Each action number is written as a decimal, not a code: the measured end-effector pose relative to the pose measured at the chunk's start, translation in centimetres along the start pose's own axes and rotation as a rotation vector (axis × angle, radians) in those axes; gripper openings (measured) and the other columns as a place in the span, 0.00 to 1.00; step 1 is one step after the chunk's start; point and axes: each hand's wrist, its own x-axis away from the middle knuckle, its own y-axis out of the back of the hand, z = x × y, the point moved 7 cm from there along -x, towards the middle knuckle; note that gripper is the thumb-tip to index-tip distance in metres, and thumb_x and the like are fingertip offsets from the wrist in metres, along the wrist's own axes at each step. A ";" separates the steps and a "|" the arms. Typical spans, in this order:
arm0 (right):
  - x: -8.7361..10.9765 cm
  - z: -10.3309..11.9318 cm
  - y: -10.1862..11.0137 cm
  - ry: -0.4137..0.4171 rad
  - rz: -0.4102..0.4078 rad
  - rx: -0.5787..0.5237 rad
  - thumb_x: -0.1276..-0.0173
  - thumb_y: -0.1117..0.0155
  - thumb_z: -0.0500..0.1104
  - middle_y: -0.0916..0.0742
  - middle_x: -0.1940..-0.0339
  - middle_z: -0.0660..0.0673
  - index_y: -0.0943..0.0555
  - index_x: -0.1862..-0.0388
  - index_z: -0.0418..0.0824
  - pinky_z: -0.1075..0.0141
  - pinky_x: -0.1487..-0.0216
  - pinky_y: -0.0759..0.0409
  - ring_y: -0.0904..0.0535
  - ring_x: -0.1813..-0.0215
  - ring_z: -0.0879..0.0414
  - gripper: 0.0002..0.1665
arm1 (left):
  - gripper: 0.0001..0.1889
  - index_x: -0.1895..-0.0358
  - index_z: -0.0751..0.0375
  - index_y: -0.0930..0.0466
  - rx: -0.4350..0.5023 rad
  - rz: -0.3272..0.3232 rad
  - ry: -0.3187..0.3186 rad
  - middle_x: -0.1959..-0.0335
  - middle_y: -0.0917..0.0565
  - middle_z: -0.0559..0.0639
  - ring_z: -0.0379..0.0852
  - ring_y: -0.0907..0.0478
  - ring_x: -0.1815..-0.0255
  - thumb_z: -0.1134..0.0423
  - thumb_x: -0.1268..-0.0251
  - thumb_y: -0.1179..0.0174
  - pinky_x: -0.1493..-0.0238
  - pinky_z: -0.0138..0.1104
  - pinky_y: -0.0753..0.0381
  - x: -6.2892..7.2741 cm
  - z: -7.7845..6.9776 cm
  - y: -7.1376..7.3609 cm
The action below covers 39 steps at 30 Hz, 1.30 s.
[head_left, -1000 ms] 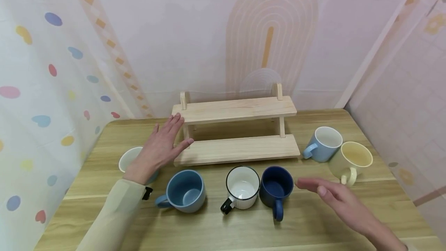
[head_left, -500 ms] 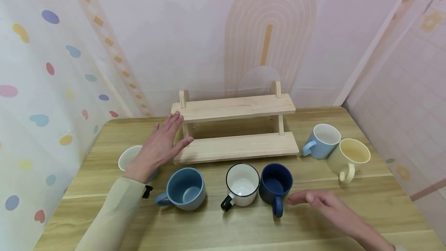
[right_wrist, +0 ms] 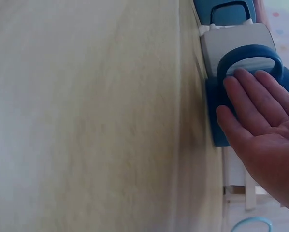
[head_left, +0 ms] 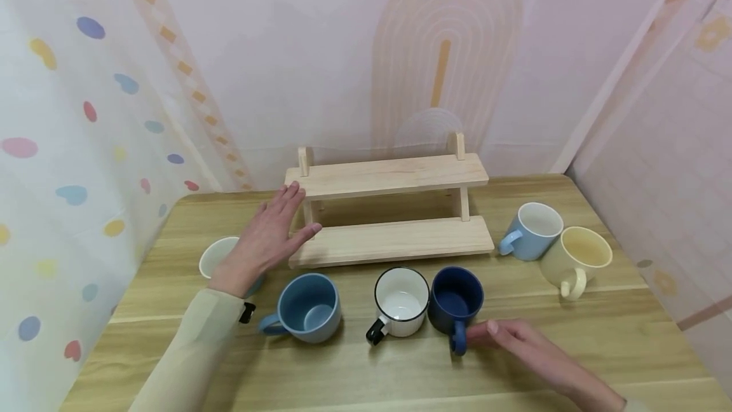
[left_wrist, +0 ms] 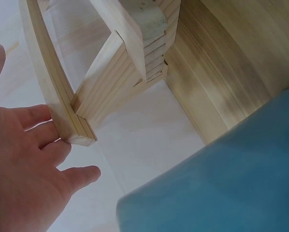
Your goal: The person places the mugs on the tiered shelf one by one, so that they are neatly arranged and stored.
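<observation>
My left hand (head_left: 264, 238), fingers spread, is at the left end of a two-tier wooden rack (head_left: 394, 177). In the left wrist view its fingers (left_wrist: 47, 133) touch the end of a rack board. My right hand (head_left: 523, 343) reaches a dark blue mug (head_left: 455, 297) from the right. In the right wrist view its straight fingers (right_wrist: 258, 99) lie right at the mug's handle (right_wrist: 250, 50), thumb apart. Left of that mug stands a white mug (head_left: 401, 302) with a black rim and handle. A blue mug (head_left: 309, 308) stands further left, handle pointing left.
A light blue mug (head_left: 528, 234) and a cream mug (head_left: 574, 264) stand close together at the right. Another cup (head_left: 216, 255), white inside, is partly hidden behind my left forearm. All stand on a wooden table (head_left: 366, 380) backed by a patterned curtain (head_left: 320, 49).
My right hand has moved left and toward me, from beside the dark blue mug to its handle. The left hand stays at the rack; the mugs have not moved.
</observation>
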 end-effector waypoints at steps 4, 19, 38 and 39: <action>-0.2 -0.1 -0.6 -0.004 0.030 -0.041 0.11 0.72 0.39 0.14 0.36 0.43 0.21 0.34 0.29 0.74 0.33 0.29 0.21 0.33 0.63 0.31 | 0.46 0.18 0.67 0.48 0.007 -0.004 0.000 0.15 0.52 0.60 0.60 0.58 0.15 0.34 0.23 0.50 0.21 0.64 0.54 -0.1 0.0 0.0; -0.8 -0.7 -1.7 0.003 0.045 -0.381 0.11 0.68 0.38 0.15 0.42 0.34 0.33 0.39 0.09 0.65 0.35 0.21 0.16 0.40 0.55 0.29 | 0.45 0.18 0.68 0.47 0.019 -0.012 -0.017 0.15 0.51 0.62 0.61 0.57 0.15 0.36 0.23 0.49 0.21 0.62 0.50 -0.2 -0.2 0.1; 0.0 0.7 1.0 -0.081 -0.259 -0.093 0.14 0.53 0.39 0.13 0.56 0.36 0.22 0.52 0.18 0.66 0.44 0.16 0.14 0.53 0.60 0.21 | 0.46 0.18 0.68 0.48 0.041 -0.017 -0.018 0.15 0.52 0.61 0.61 0.59 0.15 0.36 0.23 0.49 0.20 0.60 0.50 -0.1 0.0 -0.2; 0.0 1.1 1.1 -0.062 -0.266 -0.087 0.14 0.54 0.38 0.13 0.56 0.38 0.22 0.52 0.18 0.67 0.44 0.16 0.14 0.53 0.61 0.21 | 0.46 0.18 0.67 0.48 0.042 -0.019 -0.020 0.15 0.52 0.61 0.60 0.58 0.15 0.36 0.23 0.49 0.20 0.60 0.50 -0.1 0.0 -0.2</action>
